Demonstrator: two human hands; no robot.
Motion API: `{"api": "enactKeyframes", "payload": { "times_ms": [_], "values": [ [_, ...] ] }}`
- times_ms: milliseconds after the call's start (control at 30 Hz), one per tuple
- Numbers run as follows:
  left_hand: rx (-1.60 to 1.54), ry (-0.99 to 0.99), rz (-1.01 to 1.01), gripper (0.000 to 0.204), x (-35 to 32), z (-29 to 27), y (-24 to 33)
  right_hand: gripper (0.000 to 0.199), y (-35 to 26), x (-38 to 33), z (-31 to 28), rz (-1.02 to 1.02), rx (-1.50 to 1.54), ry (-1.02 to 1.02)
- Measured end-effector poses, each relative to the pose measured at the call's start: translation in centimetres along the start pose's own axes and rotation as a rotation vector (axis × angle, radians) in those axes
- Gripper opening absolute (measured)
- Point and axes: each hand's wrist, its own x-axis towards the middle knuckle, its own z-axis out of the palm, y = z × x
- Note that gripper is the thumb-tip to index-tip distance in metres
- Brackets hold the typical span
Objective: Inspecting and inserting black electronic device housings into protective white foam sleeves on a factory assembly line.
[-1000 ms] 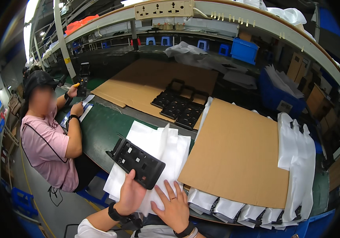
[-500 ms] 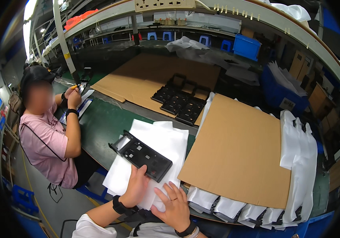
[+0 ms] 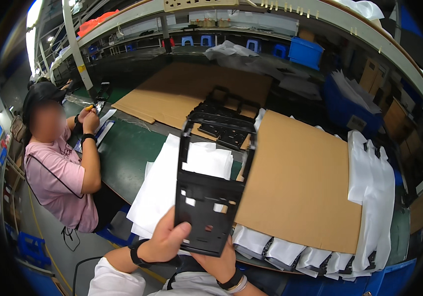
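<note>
A black plastic frame [image 3: 206,212] stands raised and tilted in front of me, with a large rectangular opening in its far half and a panel with small cutouts in its near half. My left hand [image 3: 164,239] grips its lower left edge, thumb over the front face. My right hand [image 3: 219,261] is at the bottom right corner, its fingers mostly hidden behind the frame. Beneath and left of the frame lie white sheets [image 3: 154,190] on the green table [image 3: 127,158].
Several similar black frames [image 3: 216,111] rest on flat cardboard [image 3: 167,89] farther back. On the right, a cardboard sheet [image 3: 300,182] covers white-wrapped pieces [image 3: 364,177]. A co-worker in pink [image 3: 58,172] sits at the left, hands on small parts. A blue bin [image 3: 342,108] stands far right.
The black frame has been lifted off the white sheets and turned from slanting to nearly upright, closer to me. My right hand has moved from the sheets to the frame's bottom corner.
</note>
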Motion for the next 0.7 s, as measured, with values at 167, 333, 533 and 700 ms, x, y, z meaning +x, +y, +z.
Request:
{"api": "enactKeyframes", "payload": {
  "times_ms": [167, 333, 533, 700],
  "values": [
    [0.035, -0.103, 0.05, 0.035, -0.2, 1.7, 1.5, 0.037, 0.4, 0.0, 0.6, 0.026, 0.112, -0.007],
    [0.071, -0.094, 0.108, 0.036, 2.1, 2.6, 3.0, 0.029, -0.9, 1.1, -0.9, -0.216, -0.305, 0.2],
    [-0.22, -0.131, 0.077, 0.042, 6.2, 2.9, 4.6, 0.04, -0.7, -0.3, 0.0, 0.032, -0.214, -0.045],
    [-0.282, -0.136, 0.084, 0.047, 6.6, 4.2, 5.1, 0.036, 0.3, 0.6, 0.0, -0.273, -0.31, 0.233]
  ]
}}
